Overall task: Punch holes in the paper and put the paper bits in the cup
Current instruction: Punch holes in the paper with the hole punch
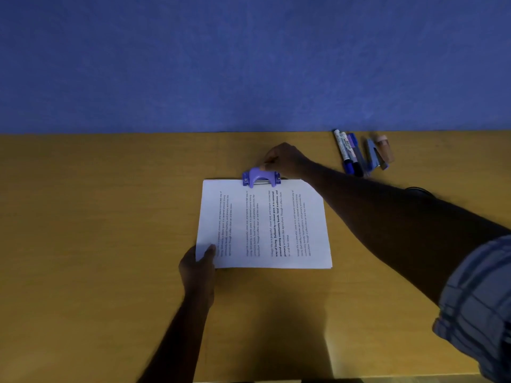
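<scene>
A printed white paper (262,225) lies flat in the middle of the yellow table (96,217). A purple hole punch (260,177) sits over the paper's far edge. My right hand (284,160) reaches across and grips the back of the punch with curled fingers. My left hand (197,265) pinches the paper's near left corner, thumb on top. No cup is in view.
At the back right of the table lie two markers (347,152), a blue stapler (374,154) and a small tan object (385,147). A blue wall (249,64) rises behind the table. A dark object (419,190) peeks out behind my right forearm.
</scene>
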`<action>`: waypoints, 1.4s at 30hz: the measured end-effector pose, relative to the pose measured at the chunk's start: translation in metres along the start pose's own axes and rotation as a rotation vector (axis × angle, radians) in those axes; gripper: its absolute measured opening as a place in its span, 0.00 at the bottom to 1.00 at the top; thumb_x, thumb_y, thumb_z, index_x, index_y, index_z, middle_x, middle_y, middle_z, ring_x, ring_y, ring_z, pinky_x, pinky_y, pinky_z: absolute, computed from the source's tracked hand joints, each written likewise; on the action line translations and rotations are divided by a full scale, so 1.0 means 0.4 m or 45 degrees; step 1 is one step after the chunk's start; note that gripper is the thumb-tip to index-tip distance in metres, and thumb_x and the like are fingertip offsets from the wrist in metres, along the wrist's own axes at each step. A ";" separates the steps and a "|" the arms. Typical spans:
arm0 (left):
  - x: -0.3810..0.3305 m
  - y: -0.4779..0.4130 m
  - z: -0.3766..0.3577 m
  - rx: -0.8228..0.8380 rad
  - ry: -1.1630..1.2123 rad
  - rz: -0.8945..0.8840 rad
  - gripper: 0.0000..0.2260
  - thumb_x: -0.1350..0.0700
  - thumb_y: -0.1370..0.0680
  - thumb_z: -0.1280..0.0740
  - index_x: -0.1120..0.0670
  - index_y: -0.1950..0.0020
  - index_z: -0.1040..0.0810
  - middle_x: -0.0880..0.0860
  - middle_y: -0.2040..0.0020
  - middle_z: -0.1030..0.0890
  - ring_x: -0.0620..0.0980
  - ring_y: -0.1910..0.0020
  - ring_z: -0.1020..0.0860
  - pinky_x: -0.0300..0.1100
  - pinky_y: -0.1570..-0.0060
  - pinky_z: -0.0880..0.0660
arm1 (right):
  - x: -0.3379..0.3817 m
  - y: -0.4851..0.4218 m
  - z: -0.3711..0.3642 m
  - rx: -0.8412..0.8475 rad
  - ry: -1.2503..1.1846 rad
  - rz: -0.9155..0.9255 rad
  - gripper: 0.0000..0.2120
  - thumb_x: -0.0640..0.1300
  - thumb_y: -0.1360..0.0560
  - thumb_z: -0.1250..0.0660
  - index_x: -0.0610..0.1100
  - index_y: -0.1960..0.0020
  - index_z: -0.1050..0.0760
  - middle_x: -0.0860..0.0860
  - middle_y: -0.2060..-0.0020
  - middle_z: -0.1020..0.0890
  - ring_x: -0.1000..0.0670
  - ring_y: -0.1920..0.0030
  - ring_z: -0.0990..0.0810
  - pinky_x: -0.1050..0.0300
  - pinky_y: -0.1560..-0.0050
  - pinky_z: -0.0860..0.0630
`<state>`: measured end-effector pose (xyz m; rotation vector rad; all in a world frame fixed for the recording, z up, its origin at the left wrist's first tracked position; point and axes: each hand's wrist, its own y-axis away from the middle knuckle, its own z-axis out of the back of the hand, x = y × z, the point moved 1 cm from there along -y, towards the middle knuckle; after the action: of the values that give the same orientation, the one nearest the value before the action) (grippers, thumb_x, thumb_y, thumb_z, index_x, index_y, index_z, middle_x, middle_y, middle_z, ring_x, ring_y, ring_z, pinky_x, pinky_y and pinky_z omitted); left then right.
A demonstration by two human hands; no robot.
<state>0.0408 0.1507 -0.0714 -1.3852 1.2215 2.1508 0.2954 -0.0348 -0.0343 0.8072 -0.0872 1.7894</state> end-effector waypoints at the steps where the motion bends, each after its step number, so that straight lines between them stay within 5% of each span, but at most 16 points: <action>1: 0.000 0.000 0.000 0.003 -0.018 -0.029 0.06 0.63 0.22 0.31 0.55 0.47 0.20 0.53 0.51 0.17 0.53 0.51 0.19 0.45 0.52 0.22 | -0.002 -0.002 -0.001 0.004 0.008 -0.015 0.13 0.49 0.26 0.29 0.40 0.48 0.18 0.44 0.52 0.15 0.52 0.58 0.23 0.59 0.59 0.27; 5: -0.003 0.002 0.001 0.022 -0.027 -0.047 0.06 0.62 0.22 0.31 0.50 0.52 0.21 0.50 0.53 0.17 0.51 0.52 0.19 0.44 0.55 0.23 | -0.003 -0.008 -0.001 0.029 0.041 -0.077 0.14 0.50 0.26 0.29 0.40 0.50 0.18 0.44 0.53 0.17 0.50 0.56 0.23 0.52 0.55 0.26; 11: 0.009 -0.004 0.007 0.029 -0.056 -0.052 0.06 0.61 0.21 0.33 0.50 0.51 0.22 0.51 0.52 0.17 0.52 0.52 0.18 0.48 0.53 0.21 | -0.008 -0.022 0.009 0.134 0.032 -0.172 0.18 0.53 0.28 0.27 0.38 0.50 0.19 0.42 0.53 0.17 0.46 0.55 0.22 0.59 0.61 0.30; 17: 0.025 -0.016 -0.003 -0.043 -0.081 -0.068 0.04 0.61 0.21 0.32 0.53 0.48 0.21 0.52 0.53 0.18 0.55 0.51 0.20 0.49 0.49 0.22 | -0.010 -0.041 0.013 0.182 0.191 -0.204 0.24 0.58 0.29 0.28 0.38 0.45 0.20 0.42 0.47 0.19 0.43 0.46 0.21 0.50 0.46 0.25; 24: 0.044 -0.016 -0.005 -0.085 -0.094 -0.102 0.02 0.60 0.21 0.32 0.54 0.50 0.21 0.52 0.53 0.18 0.51 0.53 0.19 0.44 0.52 0.23 | -0.020 -0.053 0.012 0.208 0.455 -0.321 0.32 0.71 0.32 0.34 0.43 0.45 0.25 0.41 0.40 0.23 0.36 0.38 0.27 0.35 0.34 0.31; 30: 0.038 -0.011 -0.008 -0.107 -0.085 -0.116 0.02 0.60 0.21 0.32 0.53 0.50 0.22 0.48 0.55 0.19 0.48 0.54 0.20 0.38 0.59 0.25 | -0.019 -0.052 0.016 0.231 0.509 -0.413 0.42 0.74 0.34 0.36 0.43 0.34 0.30 0.38 0.30 0.32 0.31 0.30 0.36 0.32 0.31 0.39; 33: 0.040 -0.011 -0.006 -0.089 -0.056 -0.062 0.03 0.60 0.21 0.32 0.54 0.49 0.21 0.50 0.53 0.18 0.50 0.53 0.20 0.44 0.55 0.22 | -0.010 -0.053 0.024 0.246 0.539 -0.440 0.48 0.75 0.34 0.37 0.43 0.27 0.37 0.38 0.26 0.38 0.31 0.28 0.39 0.32 0.30 0.41; 42: 0.031 -0.005 -0.011 -0.103 -0.022 -0.032 0.03 0.60 0.21 0.32 0.53 0.50 0.22 0.48 0.54 0.19 0.46 0.54 0.20 0.41 0.58 0.23 | -0.018 -0.048 0.016 0.247 0.501 -0.407 0.45 0.74 0.32 0.38 0.42 0.29 0.35 0.37 0.27 0.37 0.31 0.27 0.40 0.30 0.30 0.42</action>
<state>0.0386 0.1463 -0.0838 -1.4035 1.1169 2.2126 0.3163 -0.0361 -0.0396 0.5523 0.4552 1.6317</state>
